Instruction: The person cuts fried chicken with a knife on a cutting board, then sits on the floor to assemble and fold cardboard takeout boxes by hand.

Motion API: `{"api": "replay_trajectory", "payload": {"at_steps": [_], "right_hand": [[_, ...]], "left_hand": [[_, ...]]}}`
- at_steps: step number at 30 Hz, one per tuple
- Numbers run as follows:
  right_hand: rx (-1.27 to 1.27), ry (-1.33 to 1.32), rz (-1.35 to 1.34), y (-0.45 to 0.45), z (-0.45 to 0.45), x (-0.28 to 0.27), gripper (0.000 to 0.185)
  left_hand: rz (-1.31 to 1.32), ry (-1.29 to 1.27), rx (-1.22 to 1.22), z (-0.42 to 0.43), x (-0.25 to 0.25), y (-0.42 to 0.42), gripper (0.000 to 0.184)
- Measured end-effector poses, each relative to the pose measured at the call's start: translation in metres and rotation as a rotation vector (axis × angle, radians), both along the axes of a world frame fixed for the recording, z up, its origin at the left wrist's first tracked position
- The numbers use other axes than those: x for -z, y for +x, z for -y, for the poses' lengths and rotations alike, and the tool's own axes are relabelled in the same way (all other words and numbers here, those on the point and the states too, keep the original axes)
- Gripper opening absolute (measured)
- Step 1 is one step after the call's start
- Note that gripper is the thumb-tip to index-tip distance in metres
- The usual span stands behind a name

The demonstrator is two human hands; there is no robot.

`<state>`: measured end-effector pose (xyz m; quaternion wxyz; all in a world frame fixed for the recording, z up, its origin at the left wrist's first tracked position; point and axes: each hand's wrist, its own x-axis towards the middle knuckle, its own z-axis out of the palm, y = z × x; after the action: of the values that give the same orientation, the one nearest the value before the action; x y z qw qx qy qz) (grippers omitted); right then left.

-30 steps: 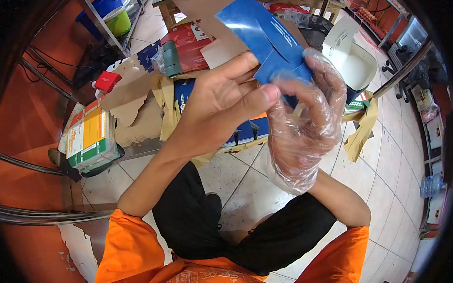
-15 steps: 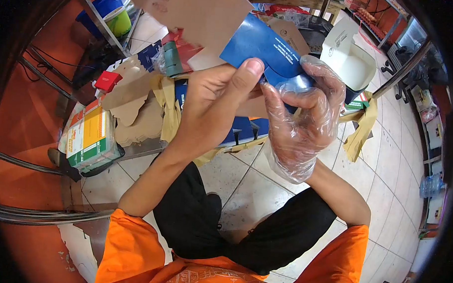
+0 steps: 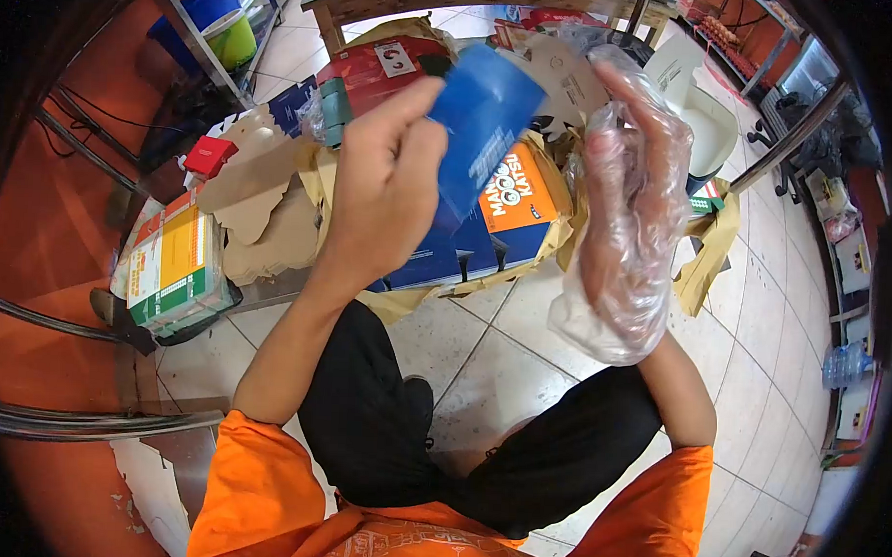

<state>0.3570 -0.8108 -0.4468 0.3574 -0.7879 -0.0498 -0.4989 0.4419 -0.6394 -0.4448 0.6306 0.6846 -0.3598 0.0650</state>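
Note:
A blue printed cardboard piece [image 3: 486, 113], smeared by motion, is raised in front of me. My left hand [image 3: 386, 173] is closed around its left edge. My right hand [image 3: 630, 201], in a clear plastic glove, is held up to the right, apart from the cardboard. Its fingers are partly stretched and I see nothing in them. Behind the hands, blue box blanks with an orange panel [image 3: 518, 193] lie in torn brown wrapping paper [image 3: 435, 298]. An opened white-lined box [image 3: 706, 135] stands beyond my gloved hand.
Brown cardboard blanks [image 3: 247, 198] are stacked to the left, with a small red box [image 3: 210, 158] on them. Below sits a plastic-wrapped bundle [image 3: 176, 264]. A red printed carton [image 3: 390, 65] lies further back, near a wooden bench [image 3: 322, 24]. Metal posts [image 3: 790, 138] flank the area.
The cardboard has turned so that its brown panels no longer show, and it is blurred now. My right hand has let go of it and moved right and up.

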Motion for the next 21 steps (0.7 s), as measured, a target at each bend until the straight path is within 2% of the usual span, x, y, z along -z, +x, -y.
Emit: {"api": "replay_trajectory", "payload": {"at_steps": [3, 4, 5, 8, 10, 13, 15, 17, 18, 20, 21], "right_hand": [[0.087, -0.171, -0.036, -0.001, 0.006, -0.004, 0.032], [0.138, -0.106, -0.179, -0.004, 0.003, -0.006, 0.034], [0.185, -0.039, -0.321, -0.005, 0.000, -0.006, 0.035], [0.108, -0.016, -0.209, -0.004, 0.010, 0.004, 0.029], [0.076, 0.025, -0.142, -0.004, 0.009, 0.003, 0.027], [0.123, -0.249, 0.042, -0.004, 0.005, -0.007, 0.019], [-0.045, -0.271, -0.158, -0.007, -0.001, -0.005, 0.020], [-0.265, -0.243, -0.206, -0.007, -0.004, 0.002, 0.016], [-0.262, -0.241, -0.206, -0.008, -0.004, 0.001, 0.016], [-0.373, -0.350, -0.331, -0.013, -0.003, -0.001, 0.032], [-0.371, -0.350, -0.331, -0.018, -0.006, 0.000, 0.032]], "left_hand": [[0.153, 0.031, 0.127, -0.007, -0.003, -0.002, 0.031], [0.162, -0.038, 0.234, -0.009, -0.004, -0.001, 0.034], [0.162, -0.037, 0.235, -0.006, -0.004, -0.002, 0.034], [0.086, -0.186, 0.206, -0.001, -0.003, -0.005, 0.031], [0.075, 0.245, -0.041, -0.006, -0.011, -0.007, 0.027], [0.186, 0.228, 0.017, -0.002, -0.001, 0.000, 0.023], [0.186, 0.178, 0.040, -0.001, 0.005, 0.001, 0.021], [0.184, 0.132, 0.065, 0.000, 0.006, 0.001, 0.020], [0.134, 0.110, 0.078, -0.001, 0.005, 0.003, 0.020], [0.081, 0.050, 0.089, -0.003, 0.003, 0.002, 0.018], [0.055, 0.018, 0.094, -0.004, 0.002, 0.002, 0.017]]}}
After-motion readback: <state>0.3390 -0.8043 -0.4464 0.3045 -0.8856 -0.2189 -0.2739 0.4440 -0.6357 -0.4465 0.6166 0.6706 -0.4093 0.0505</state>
